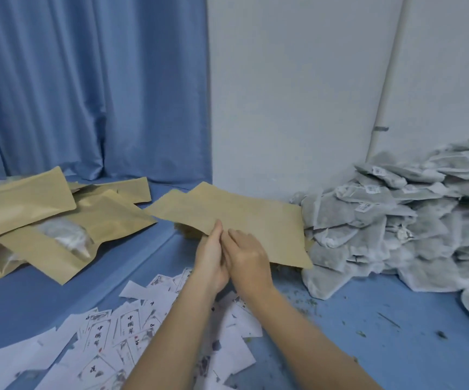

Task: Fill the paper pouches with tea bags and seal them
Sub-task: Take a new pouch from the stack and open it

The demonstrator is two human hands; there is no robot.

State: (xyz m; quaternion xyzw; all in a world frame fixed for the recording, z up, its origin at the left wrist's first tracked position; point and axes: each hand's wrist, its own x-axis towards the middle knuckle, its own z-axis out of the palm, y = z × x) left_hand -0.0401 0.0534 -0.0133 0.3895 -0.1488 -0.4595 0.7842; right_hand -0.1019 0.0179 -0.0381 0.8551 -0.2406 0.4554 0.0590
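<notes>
Partway: one pouch in hand, many to go.
Your left hand [210, 258] and right hand [246, 256] together pinch an empty pouch [244, 218]; filled pouches [58, 220] lie left, tea bags [391, 229] heaped right.

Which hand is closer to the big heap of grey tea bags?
Right. The right hand holds the flat brown paper pouch on the side toward the heap of grey tea bags; the left hand sits just beyond it, farther away.

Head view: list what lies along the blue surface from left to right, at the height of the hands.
Pile of filled pouches → left hand → right hand → heap of tea bags.
</notes>
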